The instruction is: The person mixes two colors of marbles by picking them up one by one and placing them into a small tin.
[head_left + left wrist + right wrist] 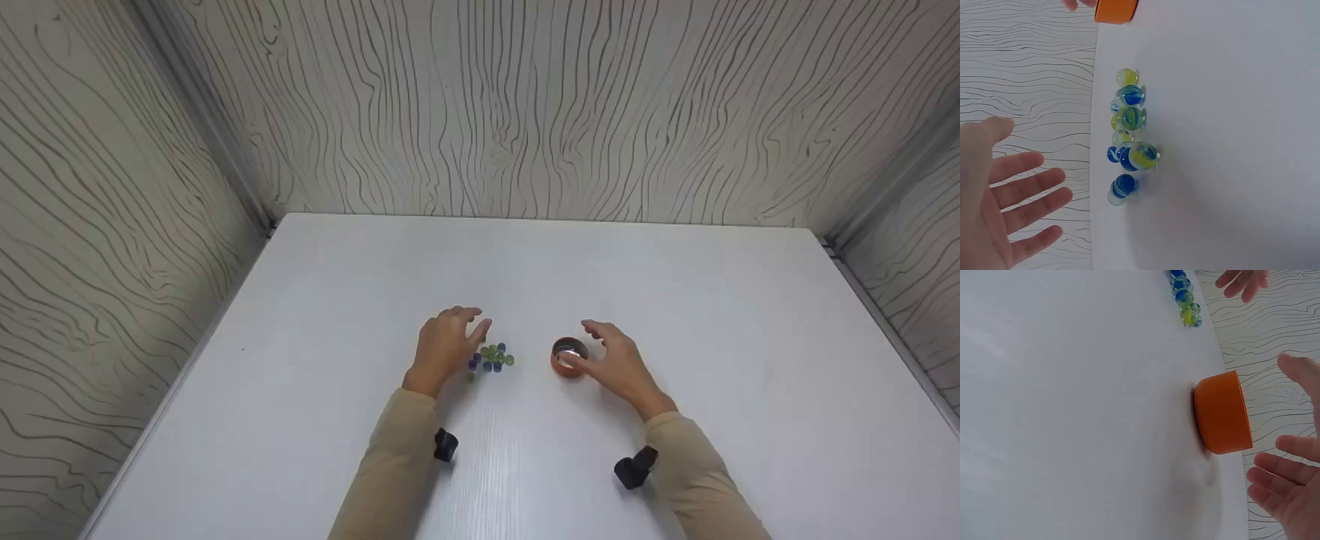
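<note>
A loose cluster of glass marbles (pixel 493 355), blue and yellow-green, lies on the white table near its middle. In the left wrist view the marbles (pixel 1131 118) show coloured swirls inside clear glass. My left hand (pixel 444 344) hovers just left of them, fingers spread and holding nothing. To the right of the marbles stands a small orange bowl (pixel 558 369), upright, with a shiny inside. My right hand (pixel 618 365) is beside the bowl, its thumb overlapping the rim in the head view. In the right wrist view the fingers are apart from the orange bowl (pixel 1221 413).
The white tabletop (pixel 300 300) extends around both hands. Behind it rises a wood-grain patterned wall (pixel 495 112), with similar panels at both sides. Black wrist devices (pixel 636 467) sit at both sleeves, close over the table.
</note>
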A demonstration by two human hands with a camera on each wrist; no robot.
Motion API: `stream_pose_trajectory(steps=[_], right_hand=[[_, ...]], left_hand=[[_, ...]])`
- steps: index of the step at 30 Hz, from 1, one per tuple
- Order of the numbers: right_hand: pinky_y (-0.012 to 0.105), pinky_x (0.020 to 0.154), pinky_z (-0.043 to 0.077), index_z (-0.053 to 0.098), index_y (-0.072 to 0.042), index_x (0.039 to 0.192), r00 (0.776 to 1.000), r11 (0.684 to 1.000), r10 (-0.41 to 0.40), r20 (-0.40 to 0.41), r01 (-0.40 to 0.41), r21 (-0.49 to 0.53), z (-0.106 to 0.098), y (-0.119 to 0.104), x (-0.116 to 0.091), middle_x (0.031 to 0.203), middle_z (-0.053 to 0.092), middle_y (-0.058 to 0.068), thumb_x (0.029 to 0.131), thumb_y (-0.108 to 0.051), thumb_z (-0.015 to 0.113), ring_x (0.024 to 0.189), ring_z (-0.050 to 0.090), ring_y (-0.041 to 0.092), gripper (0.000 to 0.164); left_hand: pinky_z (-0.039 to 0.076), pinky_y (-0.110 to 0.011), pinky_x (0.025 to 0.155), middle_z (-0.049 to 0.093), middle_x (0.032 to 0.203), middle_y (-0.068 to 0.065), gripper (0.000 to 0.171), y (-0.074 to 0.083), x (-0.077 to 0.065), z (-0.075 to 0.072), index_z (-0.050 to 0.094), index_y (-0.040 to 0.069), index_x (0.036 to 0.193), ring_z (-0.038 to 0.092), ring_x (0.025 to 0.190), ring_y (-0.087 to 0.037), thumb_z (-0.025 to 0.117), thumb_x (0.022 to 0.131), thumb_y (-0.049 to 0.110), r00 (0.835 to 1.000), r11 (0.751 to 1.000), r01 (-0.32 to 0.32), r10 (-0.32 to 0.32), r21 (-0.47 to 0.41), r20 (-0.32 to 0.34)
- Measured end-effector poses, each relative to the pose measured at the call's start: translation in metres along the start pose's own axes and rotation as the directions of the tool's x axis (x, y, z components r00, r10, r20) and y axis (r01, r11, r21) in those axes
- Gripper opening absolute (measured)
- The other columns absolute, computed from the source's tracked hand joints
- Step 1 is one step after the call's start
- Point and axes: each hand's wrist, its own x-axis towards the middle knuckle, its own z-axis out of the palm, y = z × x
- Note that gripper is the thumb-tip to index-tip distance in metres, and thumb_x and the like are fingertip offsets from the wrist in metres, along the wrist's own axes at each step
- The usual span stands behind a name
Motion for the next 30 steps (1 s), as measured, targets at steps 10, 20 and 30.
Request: stream_pose_trajectory(steps=[10,20,30], right_hand=[[0.048,0.106,0.043,0.05,0.005,0.134,1.0,0.994,-0.002,-0.017,0.004,0.112,0.012,0.007,-0.002,0.132,0.057,0.023,0.079,-0.021,0.078,0.124,0.053,0.037,0.067],[0.046,0.11,0.04,0.051,0.003,0.133,0.997,0.959,0.069,-0.021,-0.06,0.278,0.021,0.012,0.0,0.133,0.057,0.023,0.073,-0.015,0.083,0.128,0.052,0.037,0.07],[0.041,0.11,0.039,0.054,0.003,0.131,0.995,0.932,0.091,-0.041,-0.07,0.355,0.03,0.013,0.0,0.134,0.057,0.022,0.072,-0.006,0.082,0.13,0.051,0.036,0.066]], left_hand=[[0.057,-0.036,0.082,0.075,0.105,-0.008,0.031,-0.006,-0.004,0.001,0.071,0.009,0.109,0.071,0.091,-0.023,0.059,0.095,0.034,0.999,1.0,0.025,-0.025,0.002,0.023],[0.056,-0.036,0.083,0.074,0.105,-0.009,0.028,-0.013,-0.007,-0.003,0.07,0.009,0.111,0.071,0.089,-0.023,0.06,0.094,0.03,0.999,0.998,0.051,-0.05,-0.034,0.018],[0.057,-0.036,0.075,0.075,0.098,-0.01,0.027,-0.02,-0.01,-0.004,0.071,0.006,0.108,0.071,0.084,-0.024,0.062,0.093,0.026,0.999,0.999,0.034,-0.034,-0.036,-0.009]])
